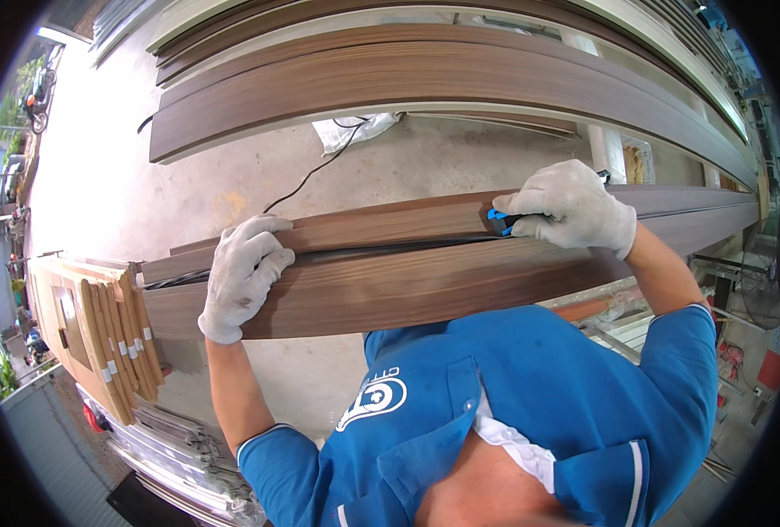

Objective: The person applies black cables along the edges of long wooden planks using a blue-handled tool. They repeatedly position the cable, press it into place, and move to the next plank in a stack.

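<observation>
Across the bench in front of me lies a long brown wood-grain profile (390,285), with a groove along its length. A thin black strip (381,249) runs in that groove. My left hand (245,279), in a pale work glove, lies over the profile near its left end. Its fingers are curled together on the black strip; their tips are partly hidden. Farther right, my right hand (574,209), gloved too, grips a small blue-and-black hand tool (499,221) against the groove. Most of the tool is covered by the glove, so its exact kind cannot be made out.
Beyond lies another wide brown profile (407,75), with more stacked behind. A black cord (306,178) trails from near my left hand to a white bag (355,132) on the floor. Cardboard pieces (100,334) stand at left, above bundled profiles (175,457).
</observation>
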Motion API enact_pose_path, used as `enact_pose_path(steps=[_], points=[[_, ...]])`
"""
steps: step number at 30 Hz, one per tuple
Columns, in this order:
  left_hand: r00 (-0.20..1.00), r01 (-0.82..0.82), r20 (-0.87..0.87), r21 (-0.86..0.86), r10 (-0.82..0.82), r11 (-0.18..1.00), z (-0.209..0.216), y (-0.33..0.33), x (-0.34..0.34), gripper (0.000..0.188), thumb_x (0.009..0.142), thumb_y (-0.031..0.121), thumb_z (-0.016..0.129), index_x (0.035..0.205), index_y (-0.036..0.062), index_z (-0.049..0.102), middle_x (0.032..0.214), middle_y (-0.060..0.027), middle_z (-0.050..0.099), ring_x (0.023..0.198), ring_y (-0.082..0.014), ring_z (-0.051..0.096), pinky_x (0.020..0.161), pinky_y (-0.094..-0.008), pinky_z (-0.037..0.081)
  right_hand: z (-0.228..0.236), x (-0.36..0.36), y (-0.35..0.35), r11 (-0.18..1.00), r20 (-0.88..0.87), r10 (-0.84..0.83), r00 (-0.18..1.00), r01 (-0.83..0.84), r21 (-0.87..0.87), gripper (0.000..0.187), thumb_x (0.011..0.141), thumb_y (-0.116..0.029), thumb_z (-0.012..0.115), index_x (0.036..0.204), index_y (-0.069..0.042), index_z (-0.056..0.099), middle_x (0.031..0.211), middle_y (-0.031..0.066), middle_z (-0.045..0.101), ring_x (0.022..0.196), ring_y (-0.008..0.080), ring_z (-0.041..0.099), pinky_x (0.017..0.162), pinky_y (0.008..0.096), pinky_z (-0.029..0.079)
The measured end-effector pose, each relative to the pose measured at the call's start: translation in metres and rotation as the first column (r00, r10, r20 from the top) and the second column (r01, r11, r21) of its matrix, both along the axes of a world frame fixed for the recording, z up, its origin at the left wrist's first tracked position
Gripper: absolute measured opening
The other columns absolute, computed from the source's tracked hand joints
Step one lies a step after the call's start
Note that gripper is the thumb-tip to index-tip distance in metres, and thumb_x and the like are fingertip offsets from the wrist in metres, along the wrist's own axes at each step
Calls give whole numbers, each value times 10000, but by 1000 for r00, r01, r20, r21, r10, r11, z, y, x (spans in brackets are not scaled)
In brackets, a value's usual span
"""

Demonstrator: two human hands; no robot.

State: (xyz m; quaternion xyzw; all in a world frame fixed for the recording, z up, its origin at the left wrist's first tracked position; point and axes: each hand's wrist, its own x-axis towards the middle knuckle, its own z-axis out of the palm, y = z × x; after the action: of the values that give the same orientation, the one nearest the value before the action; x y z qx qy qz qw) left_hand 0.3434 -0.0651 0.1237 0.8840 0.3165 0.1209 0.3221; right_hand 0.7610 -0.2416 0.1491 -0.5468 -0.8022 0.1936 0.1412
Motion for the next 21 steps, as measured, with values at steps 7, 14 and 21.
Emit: enact_pose_path(steps=[7, 14, 21], points=[[997, 18, 68, 82, -24, 996, -3, -1, 2, 148, 832, 105, 731, 766, -1, 652, 1138, -156, 751, 930, -347, 677, 907, -433, 506, -1, -21, 17, 999, -30, 49, 998, -49, 14, 268, 839, -249, 842, 1093, -178, 795, 695, 55, 664, 677, 269, 675, 592, 409, 504], [997, 17, 72, 116, -25, 993, -9, -1, -2, 190, 841, 155, 774, 767, 21, 663, 1079, -136, 746, 880, -342, 676, 836, -441, 508, 0, -53, 46, 976, 86, 215, 973, -217, 20, 357, 854, -294, 821, 1181, -179, 738, 745, 35, 670, 714, 264, 680, 603, 403, 507], [997, 17, 73, 103, -25, 995, -9, 3, 0, 145, 833, 150, 741, 780, 25, 690, 1108, -138, 748, 860, -337, 670, 815, -430, 504, -15, -93, 83, 943, 134, 327, 936, -331, 12, 373, 898, -313, 775, 1241, -188, 695, 773, 41, 678, 710, 279, 678, 581, 419, 509]])
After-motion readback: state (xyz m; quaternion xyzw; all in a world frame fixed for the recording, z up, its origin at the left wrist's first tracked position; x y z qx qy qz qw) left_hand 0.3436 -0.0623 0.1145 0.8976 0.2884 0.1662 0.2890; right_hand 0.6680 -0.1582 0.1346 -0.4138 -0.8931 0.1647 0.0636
